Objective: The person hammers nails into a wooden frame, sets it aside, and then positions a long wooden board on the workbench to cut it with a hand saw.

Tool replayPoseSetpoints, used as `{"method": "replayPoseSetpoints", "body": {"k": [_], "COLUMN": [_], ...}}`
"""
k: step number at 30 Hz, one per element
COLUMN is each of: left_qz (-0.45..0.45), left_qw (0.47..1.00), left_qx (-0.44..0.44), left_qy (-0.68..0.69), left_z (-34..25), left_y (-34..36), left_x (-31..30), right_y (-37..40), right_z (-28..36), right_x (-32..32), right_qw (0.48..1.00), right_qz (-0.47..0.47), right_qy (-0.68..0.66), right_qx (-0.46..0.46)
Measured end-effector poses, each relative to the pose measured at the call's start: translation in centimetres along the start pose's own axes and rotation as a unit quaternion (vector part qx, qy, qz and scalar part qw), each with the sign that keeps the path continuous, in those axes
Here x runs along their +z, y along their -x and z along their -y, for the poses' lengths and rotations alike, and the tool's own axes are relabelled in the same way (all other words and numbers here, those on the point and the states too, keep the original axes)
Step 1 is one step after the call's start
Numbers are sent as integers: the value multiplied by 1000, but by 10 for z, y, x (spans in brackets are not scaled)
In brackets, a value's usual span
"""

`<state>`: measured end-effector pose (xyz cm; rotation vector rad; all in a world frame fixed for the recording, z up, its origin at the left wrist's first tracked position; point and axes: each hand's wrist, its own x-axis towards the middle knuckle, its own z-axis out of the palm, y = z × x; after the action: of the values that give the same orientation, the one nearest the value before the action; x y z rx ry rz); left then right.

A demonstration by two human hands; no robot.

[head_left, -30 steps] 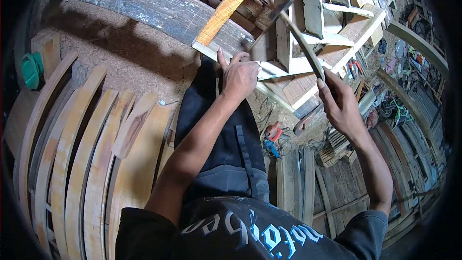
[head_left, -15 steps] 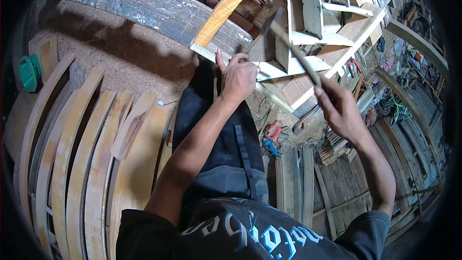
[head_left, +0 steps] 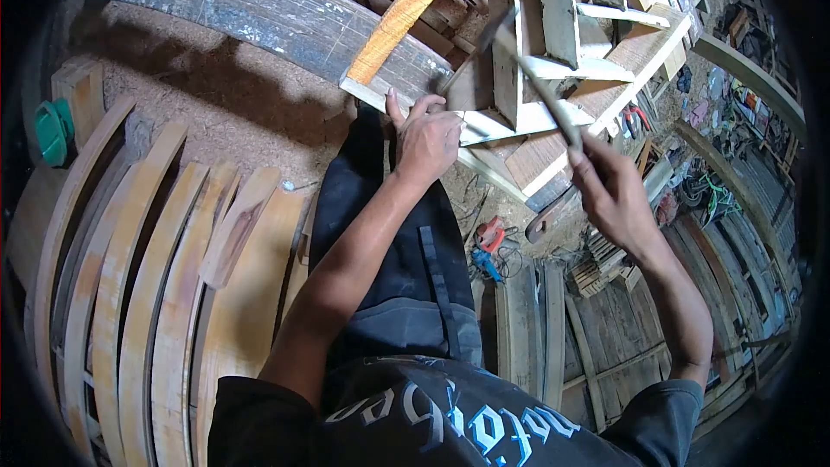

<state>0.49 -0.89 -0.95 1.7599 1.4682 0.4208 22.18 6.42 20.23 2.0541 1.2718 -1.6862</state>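
Note:
My right hand is closed around the lower end of a hammer. The hammer's handle slants up and left, with its dark head over the slatted wooden frame. My left hand is closed on the near edge of a narrow wooden strip, thumb and fingers bent over it. Its fingertips are partly hidden, so I cannot see whether a small thing is also between them. A curved orange-brown wooden piece rises from the strip's left end. Right of my left hand stands the wooden frame with several upright slats.
A long worn grey beam crosses the upper left. Several curved wooden pieces stand at the left, near a green plastic object. A red and blue power tool lies on the floor. Planks and scraps fill the right.
My right hand has shifted slightly to the right, and the hammer's head has moved a little up and right. The left hand stays on the strip.

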Motion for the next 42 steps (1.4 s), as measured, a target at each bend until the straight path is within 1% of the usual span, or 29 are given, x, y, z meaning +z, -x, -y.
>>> {"method": "replayPoseSetpoints", "body": {"k": [1, 2, 4, 5, 6, 8, 9, 10, 12, 13, 14, 16, 17, 18, 20, 22, 23, 24, 26, 27, 28, 30, 32, 34, 36, 38, 39, 40, 42], "left_qz": [6, 9, 9, 5, 0, -1, -3, -4, 13, 13, 10, 13, 6, -4, -1, 1, -5, -15, -14, -11, -11, -5, -1, 2, -14, -5, -2, -5, -4], "left_qw": [1000, 1000, 1000, 1000, 1000, 1000, 1000, 1000, 1000, 1000, 1000, 1000, 1000, 1000, 1000, 1000, 1000, 1000, 1000, 1000, 1000, 1000, 1000, 1000, 1000, 1000, 1000, 1000, 1000], "left_qx": [-2, -5, -5, -2, 0, -5, -3, 0, -2, -1, 0, -5, -4, -2, 1, -2, -2, 2, 4, 4, 4, 6, 3, 2, 5, -2, 0, 3, 6], "left_qy": [2, 3, 1, 3, 4, 8, 12, 12, -11, -10, -4, 5, 7, 8, 7, 8, 7, 6, 7, 8, 8, 2, 1, -3, 6, 4, 3, 2, 4], "left_z": [-1, -1, 0, 0, 1, 2, 2, 1, 0, 0, 0, -1, 0, 0, 0, 1, 1, 0, -1, -1, 0, 1, 0, 0, 0, 1, 0, 0, 2], "left_y": [4, 3, -2, -1, 0, 1, 1, 1, 0, -2, -1, 4, 3, 0, -1, 0, 2, 1, 1, 0, 0, 1, 3, 1, 1, 3, 1, 0, 2], "left_x": [0, 0, -1, 0, 1, 0, 1, 2, -2, -2, -2, 1, 1, 1, -1, 0, 1, 2, 1, 0, 0, 1, 1, 0, 1, 0, 0, 1, 2], "right_y": [-2, -1, 0, -3, -4, 0, -2, -1, 3, 0, 2, -1, 3, 0, -3, 1, 0, 2, 1, -2, -1, 2, 0, -3, 1, 0, 1, -4, -1], "right_z": [-7, -15, -30, -40, -31, -6, -16, -18, -23, -25, -22, -22, -14, -22, -23, -10, -3, -9, -32, -34, -32, -18, -27, -38, -23, -15, -22, -40, -33], "right_x": [6, 11, 16, 15, 11, 4, 15, 13, 14, 12, 10, 13, 11, 13, 9, 7, 4, 7, 14, 17, 15, 11, 15, 19, 5, 5, 9, 18, 11], "right_qw": [998, 998, 989, 987, 987, 999, 992, 996, 986, 987, 996, 995, 999, 992, 988, 998, 1000, 1000, 986, 983, 983, 999, 998, 986, 998, 998, 998, 980, 994], "right_qz": [-59, -61, 54, 41, 41, -6, -77, -10, 62, 60, 32, -79, -31, 30, 78, -3, -5, -5, 46, 24, 24, -19, -48, 32, 20, -59, -36, -16, 61], "right_qy": [6, 5, 133, 117, 119, 21, -23, 44, 130, 128, 71, -4, -6, 82, 121, 40, 7, 7, 133, 128, 128, 12, 13, 117, 54, -6, -8, 100, 74], "right_qx": [-19, -19, -47, -102, -103, -33, -94, -72, -81, -81, -34, -66, -43, -90, -58, -57, 7, 10, -91, -128, -128, -40, -34, -111, -32, -19, -44, -171, -52]}}
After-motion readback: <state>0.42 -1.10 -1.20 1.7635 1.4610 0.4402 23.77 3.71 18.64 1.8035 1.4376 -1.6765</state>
